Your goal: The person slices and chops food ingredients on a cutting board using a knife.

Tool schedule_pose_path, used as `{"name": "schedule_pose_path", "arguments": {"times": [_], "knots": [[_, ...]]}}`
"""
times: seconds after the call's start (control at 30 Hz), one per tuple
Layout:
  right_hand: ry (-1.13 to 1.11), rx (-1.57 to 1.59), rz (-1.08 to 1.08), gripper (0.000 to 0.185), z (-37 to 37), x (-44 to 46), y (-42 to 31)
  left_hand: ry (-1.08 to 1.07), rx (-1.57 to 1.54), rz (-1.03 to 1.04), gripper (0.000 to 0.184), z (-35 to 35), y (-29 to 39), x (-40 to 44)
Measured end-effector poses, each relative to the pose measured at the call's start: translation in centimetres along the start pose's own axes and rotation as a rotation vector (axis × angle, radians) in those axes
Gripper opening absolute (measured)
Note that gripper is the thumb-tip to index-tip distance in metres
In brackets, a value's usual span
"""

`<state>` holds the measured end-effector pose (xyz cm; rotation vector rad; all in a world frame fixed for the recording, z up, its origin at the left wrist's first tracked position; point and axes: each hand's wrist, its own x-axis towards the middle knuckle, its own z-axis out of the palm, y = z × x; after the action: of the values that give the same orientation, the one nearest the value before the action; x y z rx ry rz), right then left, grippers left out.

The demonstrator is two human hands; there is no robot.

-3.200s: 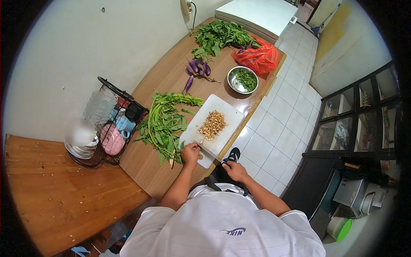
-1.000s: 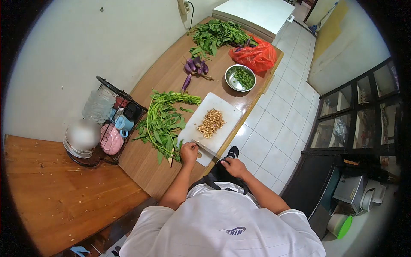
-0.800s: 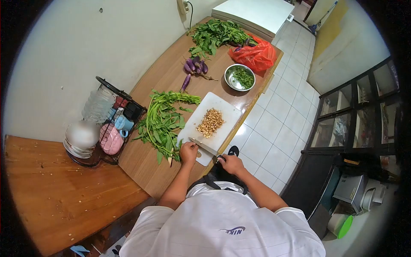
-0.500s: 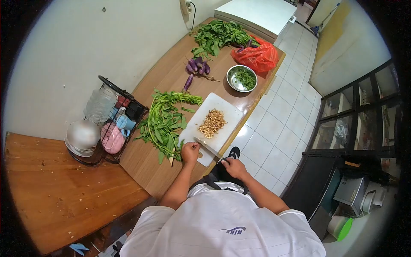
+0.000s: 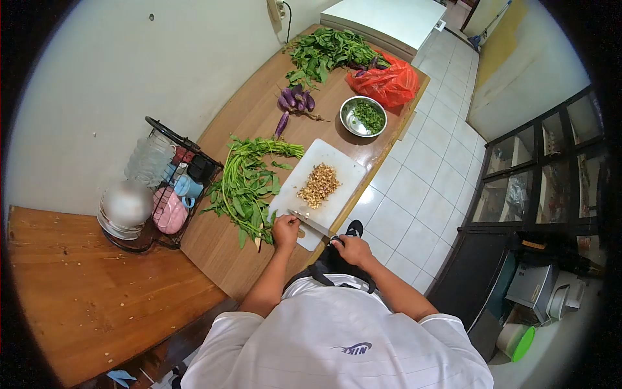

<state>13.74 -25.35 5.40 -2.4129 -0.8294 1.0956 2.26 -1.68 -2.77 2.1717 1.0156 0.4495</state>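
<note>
A white cutting board (image 5: 346, 170) lies at the table edge, with a heap of chopped brown-and-white pieces (image 5: 320, 184) on it. My right hand (image 5: 353, 250) is closed around the handle of a knife (image 5: 313, 222), whose blade points left across the board's near end. Close against the blade near its tip, my left hand (image 5: 286, 230) has its fingers pinched together; what they hold, if anything, is too small to make out. A few small bits show by the blade. Leafy green stems (image 5: 241, 188) lie just left of the board.
Beyond the board stand a metal bowl (image 5: 348, 120) of chopped greens, purple eggplants (image 5: 297, 99), a red plastic bag (image 5: 392, 84) and more leafy greens (image 5: 324, 55). A dish rack (image 5: 194, 150) with glasses, cups and plates is at left. Shelves (image 5: 551, 168) line the right side.
The knife blade has shifted slightly left, and its tip now reaches past my left fingertips. My left hand stays pinched beside it. The chopped heap looks the same.
</note>
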Motion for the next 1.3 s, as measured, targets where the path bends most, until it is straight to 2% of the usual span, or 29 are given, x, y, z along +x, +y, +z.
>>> {"name": "schedule_pose_path", "arguments": {"times": [0.23, 0.3, 0.5, 0.6, 0.73, 0.83, 1.2, 1.3], "knots": [[0.081, 0.101, 0.002, 0.052, 0.8, 1.3, 0.0, 0.013, -0.014, 0.055, 0.014, -0.6, 1.0, -0.4], [-0.017, 0.117, -0.027, 0.053, 0.3, 0.6, 0.7, 0.022, -0.036, 0.068, 0.013, -0.4, 0.9, -0.4], [-0.087, 0.06, 0.019, 0.052, -0.3, -0.8, 1.9, 0.009, -0.017, -0.009, 0.011, -0.7, 1.4, -0.6], [-0.017, 0.086, -0.021, 0.048, 0.1, -0.6, 2.0, 0.009, -0.061, -0.016, 0.011, -0.4, 1.4, -0.3], [-0.034, 0.106, -0.067, 0.049, -0.2, -0.3, 1.2, 0.0, -0.021, -0.012, 0.01, -0.7, 1.0, -0.4], [-0.084, 0.076, -0.023, 0.052, -0.5, -0.2, 0.7, 0.005, -0.002, -0.006, 0.01, -0.6, 1.1, -0.4], [-0.014, -0.003, -0.014, 0.051, 0.8, 1.4, -0.6, 0.037, -0.009, -0.007, 0.01, -0.4, 0.9, -0.7], [0.014, 0.038, -0.027, 0.053, 1.2, 1.0, -0.3, 0.046, 0.006, 0.063, 0.01, -0.4, 0.7, -0.6]]}}
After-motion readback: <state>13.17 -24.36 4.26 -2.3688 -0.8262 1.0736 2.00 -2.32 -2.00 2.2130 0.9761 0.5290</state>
